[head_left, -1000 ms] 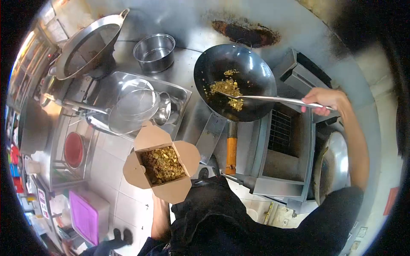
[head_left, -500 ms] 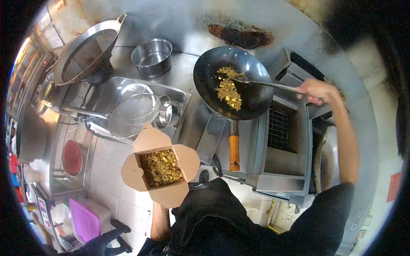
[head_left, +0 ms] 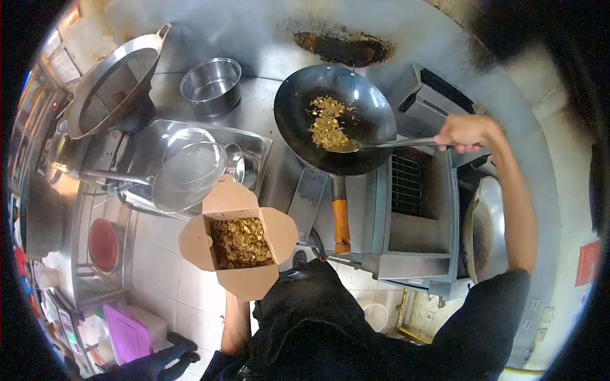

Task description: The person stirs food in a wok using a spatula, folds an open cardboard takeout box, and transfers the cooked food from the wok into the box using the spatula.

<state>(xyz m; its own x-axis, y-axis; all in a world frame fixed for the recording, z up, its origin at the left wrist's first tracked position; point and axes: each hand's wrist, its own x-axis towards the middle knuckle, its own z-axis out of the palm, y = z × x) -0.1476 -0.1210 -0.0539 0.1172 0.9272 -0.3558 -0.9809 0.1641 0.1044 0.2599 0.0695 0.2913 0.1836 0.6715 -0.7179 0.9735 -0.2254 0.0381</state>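
Note:
My right hand (head_left: 465, 132) is closed round the handle of a long metal ladle (head_left: 406, 143). The ladle's head rests in a dark wok (head_left: 375, 114), at the lower edge of some fried rice (head_left: 328, 124). A wooden handle (head_left: 341, 225) points from the wok towards me. Below and left of the wok is an open cardboard box (head_left: 248, 282) with its flaps spread, filled with rice and yellow bits. The box hides the fingers of my left hand; only the forearm and wrist show beneath it, supporting the box from below.
A metal pot (head_left: 211, 87) stands behind a steel tray (head_left: 267, 150) holding a strainer (head_left: 189, 176) and bowls. A large wok (head_left: 152, 42) leans at upper left, another pan (head_left: 497, 222) sits at right. A person's legs (head_left: 159, 360) show at lower left, near a purple lid (head_left: 127, 333).
The ladle's head has moved down in the wok to the near end of the rice, and my right hand has shifted with it. The rice in the wok has been pushed about.

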